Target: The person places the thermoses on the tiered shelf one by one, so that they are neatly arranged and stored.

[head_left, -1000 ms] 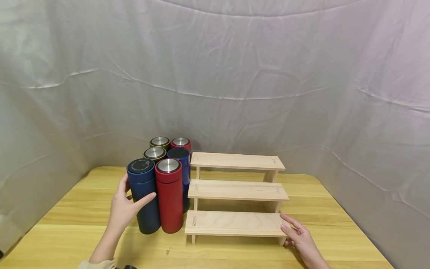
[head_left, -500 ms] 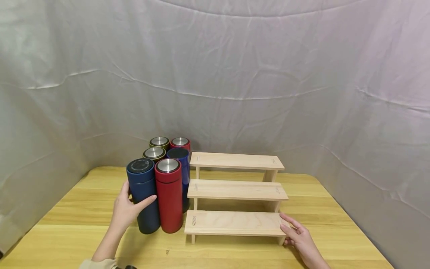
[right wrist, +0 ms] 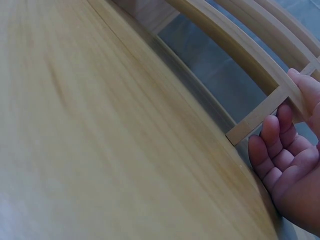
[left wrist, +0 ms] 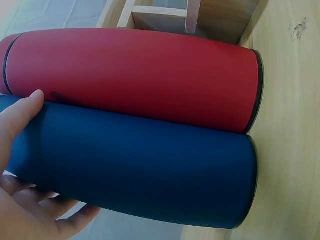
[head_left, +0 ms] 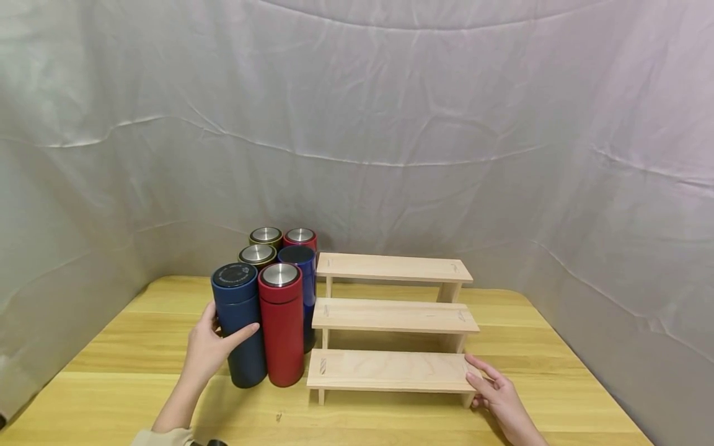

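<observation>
A dark blue thermos stands upright at the front left of a group of several thermoses. My left hand grips it from its left side, thumb across the front and fingers behind. Right beside it is a red thermos with a steel-topped lid; in the left wrist view the blue body lies along the red one. At the right end of a three-step wooden stand, my right hand holds the lowest board, thumb on top and fingers curled by the leg.
Behind the front pair stand a glossy blue thermos, two steel-lidded ones with yellowish rims, and another red thermos. The wooden table ends at a grey cloth backdrop around the back and sides.
My left hand has shifted slightly lower on the dark blue thermos. The right hand, stand and thermoses keep their places.
</observation>
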`<state>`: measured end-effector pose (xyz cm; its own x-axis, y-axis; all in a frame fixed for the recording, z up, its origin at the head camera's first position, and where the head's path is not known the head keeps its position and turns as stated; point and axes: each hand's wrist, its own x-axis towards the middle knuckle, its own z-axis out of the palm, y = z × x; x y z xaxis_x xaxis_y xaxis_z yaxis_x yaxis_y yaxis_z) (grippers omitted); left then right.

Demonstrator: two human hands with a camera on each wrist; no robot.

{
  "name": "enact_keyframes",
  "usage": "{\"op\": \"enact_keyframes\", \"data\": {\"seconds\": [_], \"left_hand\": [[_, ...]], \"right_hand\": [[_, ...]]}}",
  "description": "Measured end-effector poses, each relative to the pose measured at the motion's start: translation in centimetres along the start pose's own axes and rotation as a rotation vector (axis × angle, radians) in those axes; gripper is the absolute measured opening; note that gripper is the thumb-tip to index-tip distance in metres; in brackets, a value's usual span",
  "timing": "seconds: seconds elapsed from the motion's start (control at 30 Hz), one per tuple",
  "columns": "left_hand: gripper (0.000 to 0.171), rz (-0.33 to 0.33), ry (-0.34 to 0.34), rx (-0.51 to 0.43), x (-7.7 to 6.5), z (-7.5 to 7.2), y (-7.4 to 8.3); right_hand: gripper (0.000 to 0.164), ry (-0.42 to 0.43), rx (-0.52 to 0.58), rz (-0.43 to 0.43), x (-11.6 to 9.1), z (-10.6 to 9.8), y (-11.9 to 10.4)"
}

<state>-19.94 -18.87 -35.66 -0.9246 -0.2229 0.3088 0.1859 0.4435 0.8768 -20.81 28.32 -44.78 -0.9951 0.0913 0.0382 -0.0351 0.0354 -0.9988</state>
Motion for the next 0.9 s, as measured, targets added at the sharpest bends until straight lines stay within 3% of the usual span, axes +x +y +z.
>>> {"op": "enact_keyframes", "data": {"seconds": [0.17,0.27,0.4,0.5,0.73,0.83,0.9], "left_hand": [[0.072,0.03,0.027,0.001,0.1,0.1,-0.4],[0.071,0.081,0.075,0.0,0.9,0.5,-2.6],[0.072,0.182,0.158,0.056,2.9,1.4,-7.9],[0.072,0.222,0.193,0.08,3.5,1.7,-9.4],[0.063,0.173,0.244,0.012,0.5,0.7,-2.2],[0.065,0.187,0.257,0.002,0.9,0.5,-3.1],[0.067,0.2,0.267,-0.017,2.3,0.5,-6.0]], "right_hand": [[0.03,0.013,-0.003,0.01,0.0,0.1,0.0],[0.031,0.015,-0.001,0.007,0.0,0.1,-0.1],[0.029,0.019,0.003,0.01,0.0,0.1,0.0],[0.028,0.024,0.003,0.012,0.0,0.1,0.2],[0.027,0.031,0.003,0.018,0.0,0.2,0.2],[0.026,0.022,0.007,0.017,-0.1,0.2,0.1],[0.027,0.019,0.009,0.013,-0.1,0.1,0.0]]}}
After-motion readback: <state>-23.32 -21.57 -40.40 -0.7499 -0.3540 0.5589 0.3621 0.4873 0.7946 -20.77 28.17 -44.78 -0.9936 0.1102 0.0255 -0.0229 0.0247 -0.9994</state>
